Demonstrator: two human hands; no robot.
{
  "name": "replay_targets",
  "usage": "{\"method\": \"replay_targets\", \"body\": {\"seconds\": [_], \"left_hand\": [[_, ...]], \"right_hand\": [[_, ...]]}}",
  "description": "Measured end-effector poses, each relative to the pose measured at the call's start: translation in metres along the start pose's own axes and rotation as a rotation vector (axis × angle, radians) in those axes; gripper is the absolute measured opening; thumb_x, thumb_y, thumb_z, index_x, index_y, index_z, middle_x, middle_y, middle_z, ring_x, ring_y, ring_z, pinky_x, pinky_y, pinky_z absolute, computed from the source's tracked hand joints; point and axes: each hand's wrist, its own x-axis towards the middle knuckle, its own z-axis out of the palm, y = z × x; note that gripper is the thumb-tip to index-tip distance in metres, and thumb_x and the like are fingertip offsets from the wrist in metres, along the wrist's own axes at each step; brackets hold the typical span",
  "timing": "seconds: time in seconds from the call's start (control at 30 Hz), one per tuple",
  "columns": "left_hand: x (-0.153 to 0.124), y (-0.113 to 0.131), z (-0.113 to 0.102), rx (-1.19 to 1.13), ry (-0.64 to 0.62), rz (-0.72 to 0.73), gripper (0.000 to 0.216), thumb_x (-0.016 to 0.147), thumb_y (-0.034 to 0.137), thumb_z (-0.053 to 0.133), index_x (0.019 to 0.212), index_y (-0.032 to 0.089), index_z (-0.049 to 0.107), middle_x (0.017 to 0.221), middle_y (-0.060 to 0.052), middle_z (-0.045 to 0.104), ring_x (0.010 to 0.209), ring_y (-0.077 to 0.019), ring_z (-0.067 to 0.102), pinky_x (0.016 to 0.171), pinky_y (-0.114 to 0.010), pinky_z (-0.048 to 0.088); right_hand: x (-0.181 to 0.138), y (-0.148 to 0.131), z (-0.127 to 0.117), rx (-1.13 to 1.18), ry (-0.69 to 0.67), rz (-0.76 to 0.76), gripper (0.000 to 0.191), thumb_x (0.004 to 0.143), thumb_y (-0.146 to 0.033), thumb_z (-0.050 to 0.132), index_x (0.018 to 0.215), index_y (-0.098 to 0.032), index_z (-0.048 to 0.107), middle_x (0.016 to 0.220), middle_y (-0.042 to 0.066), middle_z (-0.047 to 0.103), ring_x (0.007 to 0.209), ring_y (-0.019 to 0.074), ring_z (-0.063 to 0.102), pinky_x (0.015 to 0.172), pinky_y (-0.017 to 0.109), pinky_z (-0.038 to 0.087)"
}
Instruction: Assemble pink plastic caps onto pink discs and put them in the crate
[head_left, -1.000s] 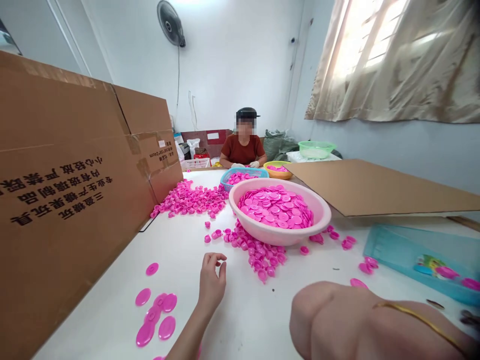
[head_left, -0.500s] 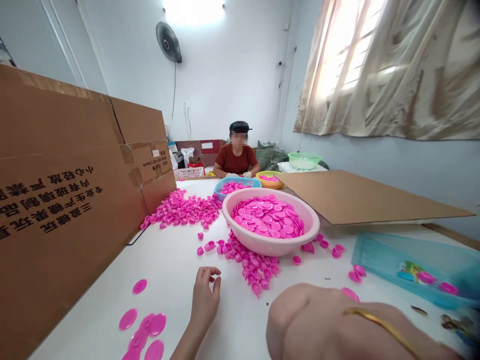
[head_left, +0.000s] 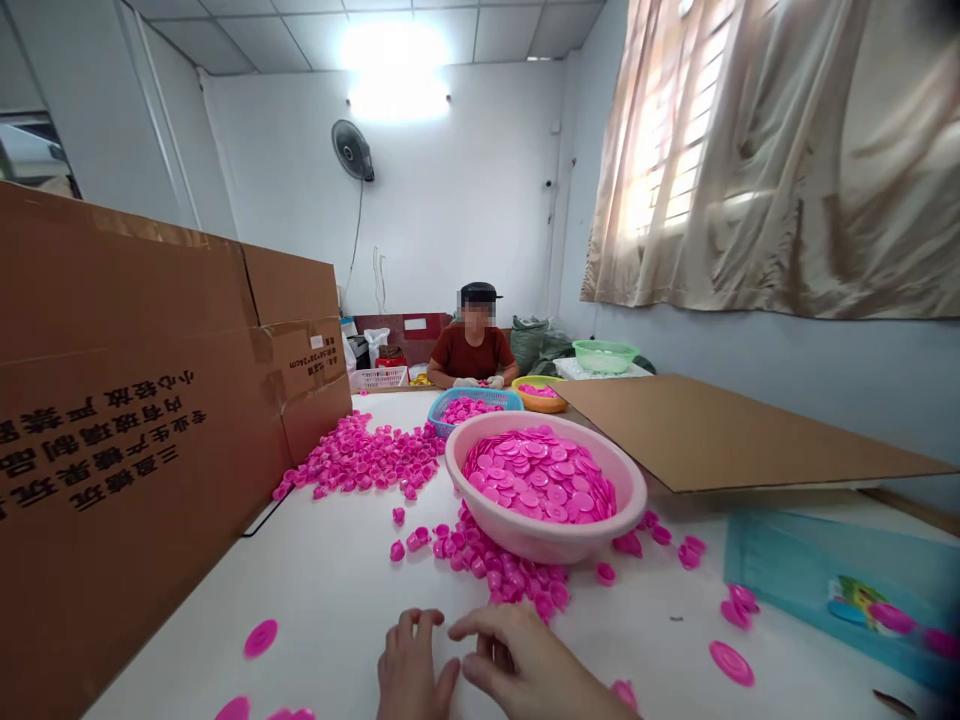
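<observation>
My left hand (head_left: 409, 668) and my right hand (head_left: 525, 665) meet at the bottom middle, low over the white table (head_left: 337, 590). Both have their fingers curled, and the right forefinger touches the left fingertips. Whatever is between them is hidden. Just beyond my hands lies a heap of small pink caps (head_left: 495, 572). Behind that heap stands a pale pink basin (head_left: 551, 545) full of flat pink discs (head_left: 536, 475). Loose pink discs lie to the left (head_left: 260, 637) and to the right (head_left: 731, 662) of my hands.
A tall cardboard box (head_left: 150, 450) walls the left side. A flat cardboard sheet (head_left: 720, 430) and a blue plastic bag (head_left: 825, 570) lie right. Another cap pile (head_left: 360, 460), a blue basket (head_left: 472, 397) and a yellow bowl (head_left: 540, 402) lie towards a seated co-worker (head_left: 472, 350).
My right hand dropped from close to the camera down to the table and joined my left hand. The view tilted up, so the table contents sit lower in the picture.
</observation>
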Motion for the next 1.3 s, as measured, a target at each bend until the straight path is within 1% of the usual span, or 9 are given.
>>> {"method": "replay_targets", "body": {"seconds": [0.07,0.13,0.23,0.3,0.4,0.53,0.8,0.97,1.3], "left_hand": [[0.004,-0.005,0.01,0.054,-0.03,-0.017,0.051,0.064,0.026,0.049,0.116,0.023,0.045,0.123,-0.008,0.04,0.113,-0.023,0.037,0.087,-0.036,0.033],[0.008,-0.008,0.018,0.075,-0.045,-0.038,0.056,0.064,0.026,0.049,0.12,0.023,0.041,0.127,-0.009,0.036,0.117,-0.0238,0.031,0.09,-0.038,0.03],[0.013,-0.009,0.024,0.078,-0.063,-0.049,0.058,0.066,0.029,0.047,0.123,0.022,0.038,0.131,-0.009,0.033,0.119,-0.0236,0.03,0.092,-0.038,0.028],[0.016,-0.01,0.026,0.08,-0.089,-0.05,0.061,0.066,0.032,0.046,0.125,0.021,0.036,0.132,-0.009,0.031,0.12,-0.0238,0.029,0.094,-0.038,0.027],[0.018,-0.011,0.028,0.078,-0.133,-0.027,0.063,0.067,0.038,0.045,0.126,0.02,0.035,0.133,-0.009,0.031,0.121,-0.0243,0.029,0.095,-0.037,0.026],[0.014,-0.009,0.031,0.14,-0.087,-0.013,0.057,0.069,0.039,0.042,0.124,0.022,0.038,0.132,-0.009,0.033,0.121,-0.0258,0.026,0.095,-0.04,0.023],[0.012,-0.008,0.032,0.176,-0.104,0.026,0.058,0.071,0.041,0.041,0.125,0.021,0.037,0.132,-0.01,0.032,0.121,-0.0275,0.025,0.096,-0.041,0.019],[0.014,-0.005,0.036,0.222,-0.091,-0.014,0.058,0.069,0.039,0.043,0.125,0.021,0.038,0.132,-0.01,0.032,0.121,-0.0302,0.024,0.095,-0.044,0.02],[0.017,-0.011,0.041,0.224,-0.096,0.005,0.06,0.068,0.036,0.043,0.126,0.021,0.037,0.132,-0.01,0.032,0.121,-0.0322,0.024,0.095,-0.047,0.02]], "right_hand": [[0.003,0.031,0.009,-0.088,-0.003,0.152,0.032,0.073,-0.024,0.049,0.104,-0.023,0.058,0.094,0.006,0.06,0.088,0.0183,0.055,0.078,0.028,0.043],[0.005,0.058,0.018,-0.203,0.013,0.278,0.044,0.07,-0.024,0.052,0.114,-0.022,0.052,0.116,0.009,0.05,0.109,0.0236,0.044,0.091,0.034,0.035],[0.008,0.088,0.032,-0.383,0.065,0.419,0.058,0.067,-0.025,0.052,0.124,-0.02,0.041,0.131,0.01,0.034,0.123,0.0291,0.025,0.099,0.041,0.023],[0.01,0.103,0.041,-0.451,0.136,0.448,0.06,0.069,-0.026,0.05,0.127,-0.019,0.037,0.134,0.01,0.03,0.124,0.0297,0.021,0.1,0.042,0.021],[0.011,0.117,0.048,-0.45,0.222,0.402,0.057,0.073,-0.028,0.045,0.128,-0.019,0.035,0.134,0.008,0.029,0.125,0.0283,0.02,0.101,0.041,0.022],[0.008,0.125,0.043,-0.414,0.262,0.339,0.053,0.074,-0.028,0.042,0.127,-0.02,0.037,0.132,0.007,0.032,0.124,0.0265,0.022,0.101,0.041,0.022],[0.004,0.122,0.044,-0.465,0.196,0.449,0.06,0.071,-0.029,0.046,0.129,-0.023,0.034,0.135,0.008,0.026,0.125,0.0311,0.016,0.1,0.045,0.019],[0.008,0.128,0.047,-0.516,0.119,0.565,0.066,0.068,-0.028,0.049,0.131,-0.023,0.029,0.138,0.008,0.02,0.126,0.0336,0.009,0.1,0.049,0.013],[0.015,0.143,0.056,-0.545,0.187,0.559,0.065,0.071,-0.029,0.045,0.132,-0.026,0.023,0.14,0.005,0.014,0.127,0.0309,0.007,0.1,0.049,0.011]]}}
